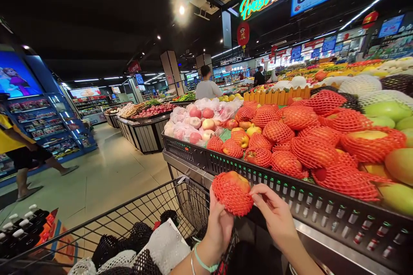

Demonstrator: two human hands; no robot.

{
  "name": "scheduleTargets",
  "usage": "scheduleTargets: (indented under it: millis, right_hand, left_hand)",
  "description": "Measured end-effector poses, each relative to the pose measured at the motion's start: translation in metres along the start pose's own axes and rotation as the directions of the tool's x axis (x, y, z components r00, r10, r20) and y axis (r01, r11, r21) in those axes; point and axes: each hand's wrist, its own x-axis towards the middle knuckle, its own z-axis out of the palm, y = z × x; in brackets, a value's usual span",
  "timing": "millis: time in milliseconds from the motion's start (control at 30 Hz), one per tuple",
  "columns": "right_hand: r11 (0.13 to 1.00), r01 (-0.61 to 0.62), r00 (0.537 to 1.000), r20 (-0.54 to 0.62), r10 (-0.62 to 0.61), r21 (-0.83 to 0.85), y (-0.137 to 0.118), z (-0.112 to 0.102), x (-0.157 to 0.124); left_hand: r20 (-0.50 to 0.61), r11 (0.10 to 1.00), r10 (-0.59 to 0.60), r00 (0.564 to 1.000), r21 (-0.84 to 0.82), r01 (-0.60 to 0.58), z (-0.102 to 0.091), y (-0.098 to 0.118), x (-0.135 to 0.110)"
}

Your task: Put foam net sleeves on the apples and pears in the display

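My left hand (pixel 220 222), with a green band at the wrist, is closed round the underside of a mango in red foam netting (pixel 232 192). My right hand (pixel 274 214) pinches the netting on the fruit's right side. I hold the fruit in front of the black rim (pixel 290 193) of a fruit stand heaped with several more netted mangoes (pixel 314 150). Below my hands is a wire shopping cart (pixel 135 219) with fruit in white and black foam nets (pixel 145 249) inside.
Bagged apples (pixel 196 122) lie at the stand's far left, green mangoes (pixel 398 163) at the right. A person in a yellow top (pixel 19 154) walks on the left aisle. Another person (pixel 206 86) stands behind the stands. Bottles (pixel 22 232) sit low left.
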Motion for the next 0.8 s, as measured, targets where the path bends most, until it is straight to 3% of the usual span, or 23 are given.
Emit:
scheduleTargets:
  millis: [133, 333, 433, 500, 533, 600, 667, 733, 800]
  right_hand:
    - [0.999, -0.017, 0.988, -0.156, 0.011, -0.034, 0.011, 0.002, 0.000]
    - [0.999, 0.033, 0.956, -0.291, -0.040, -0.029, 0.015, 0.003, 0.003]
    - [0.999, 0.003, 0.928, -0.373, 0.013, 0.044, 0.015, 0.010, 0.004]
    - [0.975, -0.127, 0.919, -0.348, 0.185, 0.182, 0.013, 0.015, 0.002]
    - [0.930, -0.232, 0.909, -0.278, 0.311, 0.284, 0.011, 0.017, 0.000]
    - [0.741, -0.454, 0.841, -0.037, 0.539, 0.495, 0.008, 0.020, -0.006]
    - [0.519, -0.576, 0.755, 0.168, 0.634, 0.631, 0.005, 0.021, -0.015]
    - [0.410, -0.580, 0.720, 0.207, 0.663, 0.704, 0.006, 0.020, -0.021]
    - [0.405, -0.537, 0.713, 0.143, 0.686, 0.740, 0.011, 0.018, -0.022]
  left_hand:
    - [0.079, 0.999, -0.016, 0.997, -0.030, 0.018, 0.003, 0.004, 0.002]
    - [0.017, 0.997, 0.008, 1.000, 0.072, -0.009, 0.003, -0.004, 0.002]
    - [-0.010, 0.986, 0.112, 0.994, 0.123, -0.110, -0.004, -0.014, 0.001]
    - [0.019, 0.942, 0.266, 0.964, 0.205, -0.264, -0.014, -0.022, 0.001]
    - [0.043, 0.898, 0.359, 0.932, 0.257, -0.358, -0.019, -0.026, 0.001]
    - [0.103, 0.772, 0.514, 0.852, 0.378, -0.511, -0.029, -0.030, 0.002]
    - [0.191, 0.649, 0.553, 0.811, 0.512, -0.563, -0.034, -0.029, 0.003]
    - [0.288, 0.552, 0.480, 0.829, 0.635, -0.540, -0.033, -0.018, 0.001]
    - [0.370, 0.471, 0.342, 0.864, 0.728, -0.498, -0.026, 0.001, -0.001]
